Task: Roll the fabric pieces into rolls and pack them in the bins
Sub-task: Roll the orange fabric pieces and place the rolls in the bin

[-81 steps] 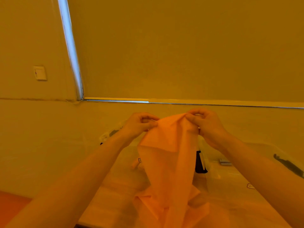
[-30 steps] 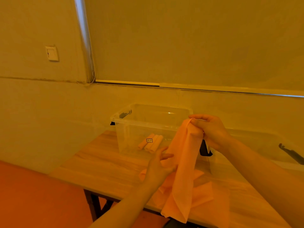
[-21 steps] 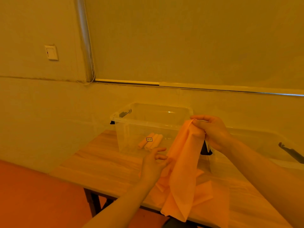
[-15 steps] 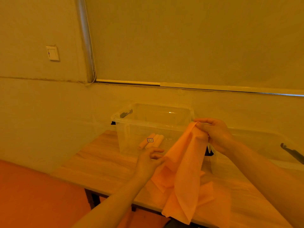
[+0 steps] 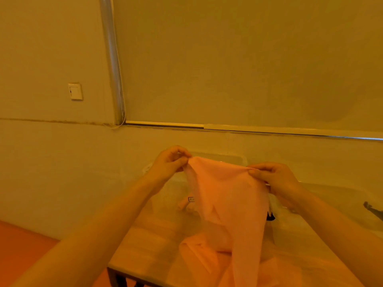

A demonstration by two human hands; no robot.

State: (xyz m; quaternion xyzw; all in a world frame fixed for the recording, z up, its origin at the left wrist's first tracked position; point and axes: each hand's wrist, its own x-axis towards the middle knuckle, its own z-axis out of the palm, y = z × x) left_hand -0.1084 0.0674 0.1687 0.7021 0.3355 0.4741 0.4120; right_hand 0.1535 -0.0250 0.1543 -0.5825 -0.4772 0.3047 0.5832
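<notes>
An orange fabric piece hangs in the air over the table, stretched along its top edge. My left hand pinches its upper left corner and my right hand pinches the upper right corner. Its lower end drapes onto more orange fabric lying on the wooden table. Behind the cloth stands a clear plastic bin with rolled fabric pieces inside, mostly hidden. A second clear bin stands to the right.
The table's front left corner is near the orange floor. The wall with a window blind and a light switch rises right behind the bins. A black bin handle shows at the far right.
My left hand has come up from the middle of the fabric and taken its top left corner. Both hands now hold the top edge spread apart, higher in front of the bin.
</notes>
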